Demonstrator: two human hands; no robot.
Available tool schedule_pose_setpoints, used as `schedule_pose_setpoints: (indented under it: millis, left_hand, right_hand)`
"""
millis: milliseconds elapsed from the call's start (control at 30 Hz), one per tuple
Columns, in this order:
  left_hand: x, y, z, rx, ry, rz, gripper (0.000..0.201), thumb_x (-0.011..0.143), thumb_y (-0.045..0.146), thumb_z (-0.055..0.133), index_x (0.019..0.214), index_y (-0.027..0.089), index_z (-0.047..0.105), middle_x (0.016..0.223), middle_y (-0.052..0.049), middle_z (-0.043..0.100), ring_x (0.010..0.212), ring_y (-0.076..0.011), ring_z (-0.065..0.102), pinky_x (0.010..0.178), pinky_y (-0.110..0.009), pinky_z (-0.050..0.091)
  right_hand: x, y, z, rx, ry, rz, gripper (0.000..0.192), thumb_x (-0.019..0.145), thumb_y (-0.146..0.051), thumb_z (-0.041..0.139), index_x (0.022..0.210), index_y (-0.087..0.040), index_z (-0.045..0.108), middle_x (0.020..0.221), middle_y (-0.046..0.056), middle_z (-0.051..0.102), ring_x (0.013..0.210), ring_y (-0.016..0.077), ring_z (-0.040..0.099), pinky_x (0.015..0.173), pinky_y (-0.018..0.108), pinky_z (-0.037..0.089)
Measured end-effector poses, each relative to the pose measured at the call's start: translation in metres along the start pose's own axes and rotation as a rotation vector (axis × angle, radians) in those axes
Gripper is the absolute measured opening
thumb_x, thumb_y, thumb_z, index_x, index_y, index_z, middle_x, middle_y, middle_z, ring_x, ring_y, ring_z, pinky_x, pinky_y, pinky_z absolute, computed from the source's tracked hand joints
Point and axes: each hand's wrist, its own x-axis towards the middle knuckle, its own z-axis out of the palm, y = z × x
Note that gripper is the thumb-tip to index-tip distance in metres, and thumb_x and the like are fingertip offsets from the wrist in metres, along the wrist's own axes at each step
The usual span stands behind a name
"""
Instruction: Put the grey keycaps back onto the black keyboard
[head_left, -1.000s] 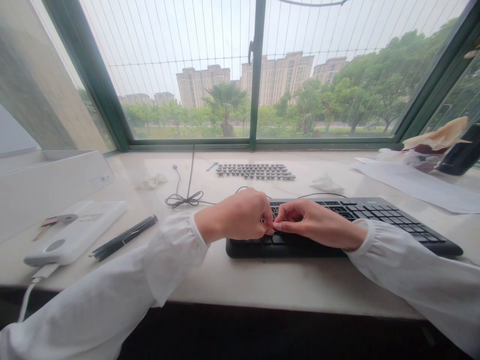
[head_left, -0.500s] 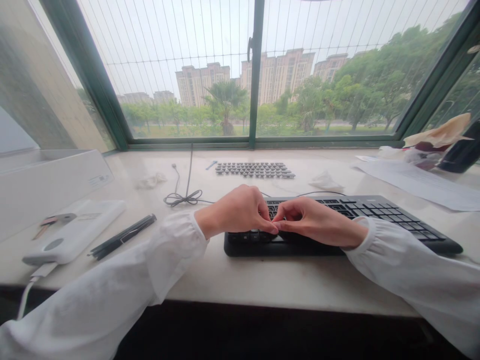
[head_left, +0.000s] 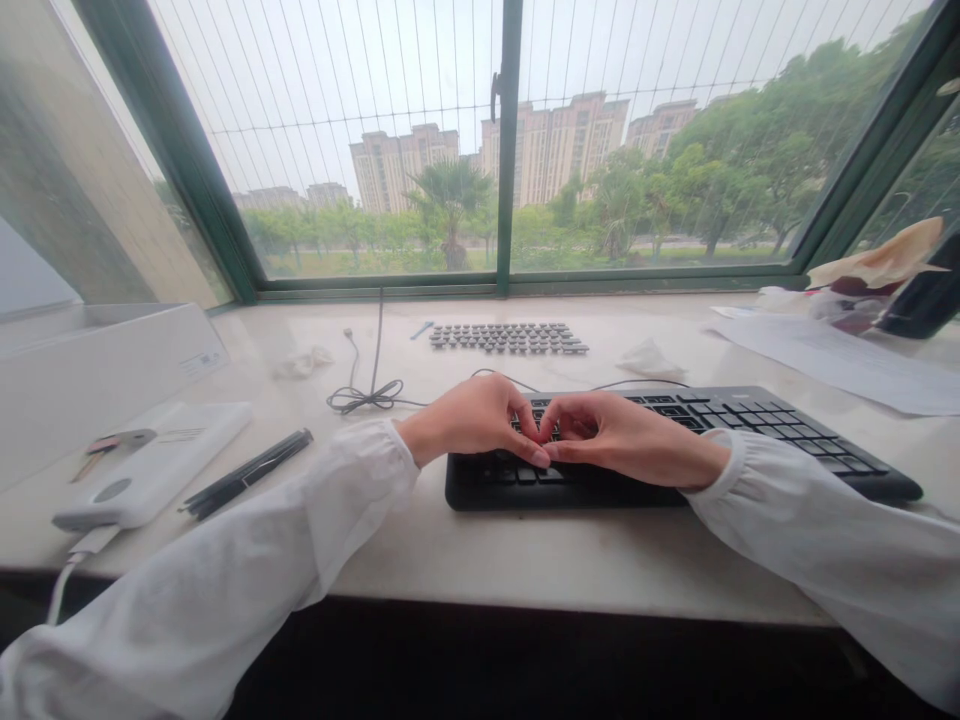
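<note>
I'm seeing the left hand [head_left: 480,415] loosening its narrow grip beside the right hand [head_left: 630,430], likewise narrow (holding what, I cannot tell), so fingerwork is continuing over the keyboard [head_left: 787,430] near the tabletop's [head_left: 600,560] front edge.

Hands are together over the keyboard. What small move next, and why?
I'd probably part the left hand and right hand slightly: their fingertips come together over the keyboard, hiding part of it and anything that may be pinched between them.

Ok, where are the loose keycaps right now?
In the head view, the keycaps lie in rows near the centre, between the keyboard and the window, with a blue strip just left of them.
</note>
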Motion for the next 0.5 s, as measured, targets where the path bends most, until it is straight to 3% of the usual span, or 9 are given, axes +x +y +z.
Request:
schedule_pose_setpoints:
  millis: [267,500]
  left_hand:
    - [0.011,-0.006,-0.003,0.083,-0.069,-0.057,0.063,0.052,0.064,0.076,0.063,0.021,0.033,0.055,0.008,0.029,0.053,-0.0097,0.026,0.051,-0.027,0.017]
    - [0.018,0.003,-0.010,0.253,-0.158,-0.119,0.064,0.054,0.065,0.073,0.061,0.021,0.028,0.053,0.007,0.027,0.053,-0.0113,0.026,0.052,-0.028,0.018]
  right_hand:
    - [0.013,0.001,-0.006,0.129,-0.127,0.051,0.029,0.069,-0.034,0.071,0.074,-0.019,0.047,0.058,-0.008,0.035,0.056,0.0082,0.028,0.051,0.023,0.019]
    - [0.021,0.005,-0.011,0.136,-0.222,0.033,0.039,0.070,-0.037,0.069,0.066,-0.020,0.034,0.058,-0.008,0.031,0.058,0.0084,0.025,0.054,0.025,0.016]
